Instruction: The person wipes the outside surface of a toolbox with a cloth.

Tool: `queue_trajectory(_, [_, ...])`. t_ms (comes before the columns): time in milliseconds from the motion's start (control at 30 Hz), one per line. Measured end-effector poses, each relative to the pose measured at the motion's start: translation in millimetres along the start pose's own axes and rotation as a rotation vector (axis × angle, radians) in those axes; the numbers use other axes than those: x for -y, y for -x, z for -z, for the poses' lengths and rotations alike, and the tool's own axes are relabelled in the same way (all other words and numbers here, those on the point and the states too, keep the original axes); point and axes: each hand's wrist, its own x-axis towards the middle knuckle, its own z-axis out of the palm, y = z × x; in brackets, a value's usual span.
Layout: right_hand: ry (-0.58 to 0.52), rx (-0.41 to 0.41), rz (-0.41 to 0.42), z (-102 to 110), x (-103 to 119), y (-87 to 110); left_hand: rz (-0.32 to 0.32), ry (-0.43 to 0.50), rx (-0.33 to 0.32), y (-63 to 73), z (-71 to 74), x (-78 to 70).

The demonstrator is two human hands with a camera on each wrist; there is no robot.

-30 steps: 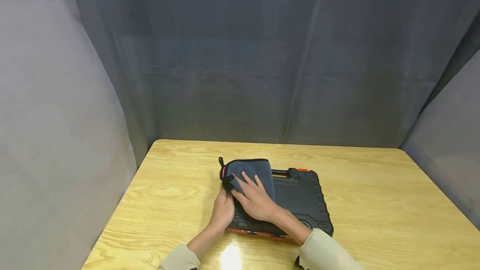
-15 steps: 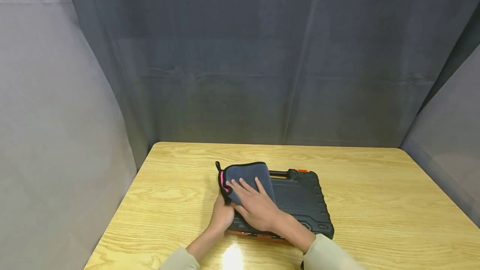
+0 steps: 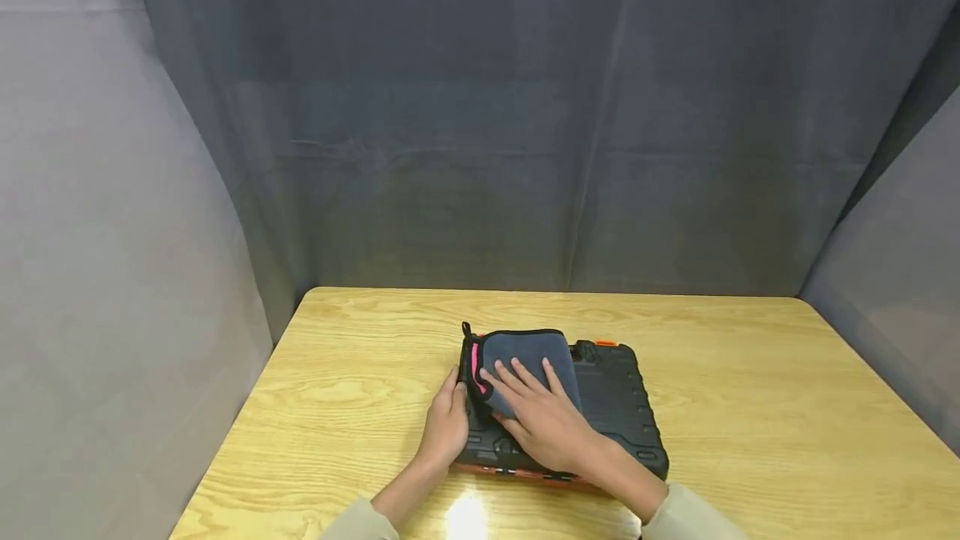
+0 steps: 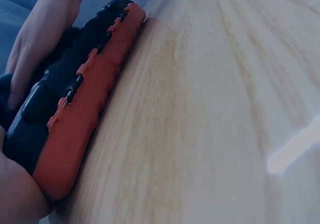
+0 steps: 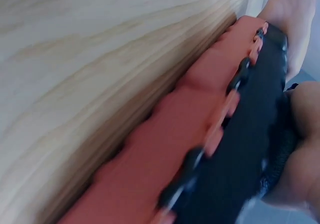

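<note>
A black hard plastic case (image 3: 615, 398) with an orange lower shell (image 4: 82, 119) lies closed on the wooden table. On the left part of its lid is a folded blue-grey cloth (image 3: 525, 345) with black edging, a hanging loop and a strip of pink showing. My right hand (image 3: 551, 427) lies flat on this cloth with fingers spread, pressing it to the lid. At the case's left edge, my left hand (image 3: 444, 427) grips the side, thumb toward the top. The left wrist view shows that hand (image 4: 20, 194) at the near corner, its fingertips hidden.
Black latches (image 5: 187, 176) line the front side of the case. An orange tab (image 3: 606, 343) shows at its back edge beside the handle. Grey curtains (image 3: 450, 123) hang behind the table (image 3: 750, 407) and at both sides.
The cloth and my right hand slid slightly left, then right across the lid; a raised corner of the cloth now lies flatter. My left hand stays at the case's left edge.
</note>
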Motion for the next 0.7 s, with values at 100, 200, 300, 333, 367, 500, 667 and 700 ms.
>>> queue_trajectory(100, [-0.013,-0.014,-0.044,1.9,-10.1,10.0,0.026,-0.004,-0.008,-1.7,-0.8,0.9])
queue_trajectory(200, [-0.033,-0.029,-0.081,5.2,-20.4,19.7,0.039,-0.021,-0.019,-3.1,-1.4,1.8])
queue_trajectory(300, [-0.038,-0.049,-0.106,8.6,-29.7,30.1,0.039,-0.025,-0.016,-3.6,-1.7,1.8])
queue_trajectory(333, [-0.039,-0.062,-0.111,10.2,-32.5,33.6,0.037,-0.025,-0.013,-3.8,-1.8,1.6])
queue_trajectory(367, [-0.039,-0.072,-0.119,11.6,-35.2,37.2,0.033,-0.022,-0.009,-4.0,-1.9,1.3])
queue_trajectory(500, [-0.040,-0.115,-0.158,15.2,-44.4,49.4,0.033,-0.009,-0.006,-4.9,-1.4,1.3])
queue_trajectory(667, [-0.049,-0.157,-0.230,17.7,-54.7,60.9,0.034,-0.007,-0.008,-5.1,-2.0,0.8])
queue_trajectory(700, [-0.049,-0.165,-0.244,18.6,-56.7,63.2,0.039,-0.003,-0.002,-5.0,-2.6,0.6])
